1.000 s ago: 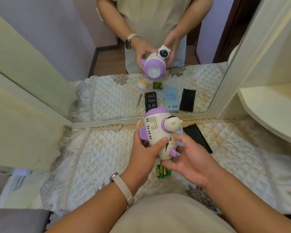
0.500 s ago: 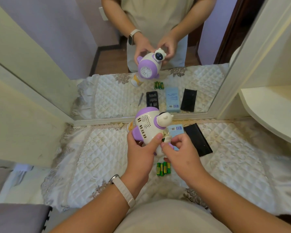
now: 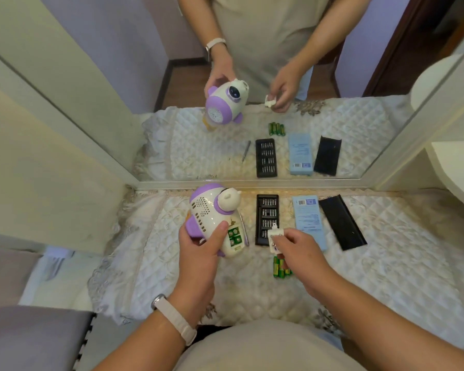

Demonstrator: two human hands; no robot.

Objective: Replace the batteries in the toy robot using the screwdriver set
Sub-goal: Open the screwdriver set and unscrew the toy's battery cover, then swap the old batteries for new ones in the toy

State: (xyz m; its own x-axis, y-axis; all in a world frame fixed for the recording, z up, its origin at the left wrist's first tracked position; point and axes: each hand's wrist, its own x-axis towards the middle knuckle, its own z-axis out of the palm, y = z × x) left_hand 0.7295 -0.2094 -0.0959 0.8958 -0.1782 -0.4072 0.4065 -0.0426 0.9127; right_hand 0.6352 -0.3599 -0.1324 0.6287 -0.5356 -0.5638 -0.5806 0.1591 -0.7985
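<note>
Change: half a second ago the right hand (image 3: 300, 253) was working at the base of the toy robot (image 3: 212, 210); now it has drawn away to the right with the small white battery cover (image 3: 276, 236).
Meaning for task: the compartment is open and the green old batteries (image 3: 235, 236) are exposed, so the unscrewing looks done and lifting the old cells out is probably next.
Left hand (image 3: 198, 253): fingers wrapped round the robot's body, thumb beside the open compartment, holding it tilted above the bench (image 3: 399, 250).
Right hand: fingers pinching the cover just above the bit case.
Robot: one, in the left hand, near the mirror (image 3: 252, 76).
Cover: one.
Old batteries: about four round ends show; the exact count is unclear.
Spare batteries (image 3: 279, 269): a green cluster on the bench, partly under the right hand; the mirror shows four.
Screwdriver (image 3: 243, 226): one, lying just beside the robot, partly hidden.
Bit case (image 3: 266, 210): one, open.
Blue box (image 3: 307, 215): one.
Black lid (image 3: 342, 223): one, right of the box.
</note>
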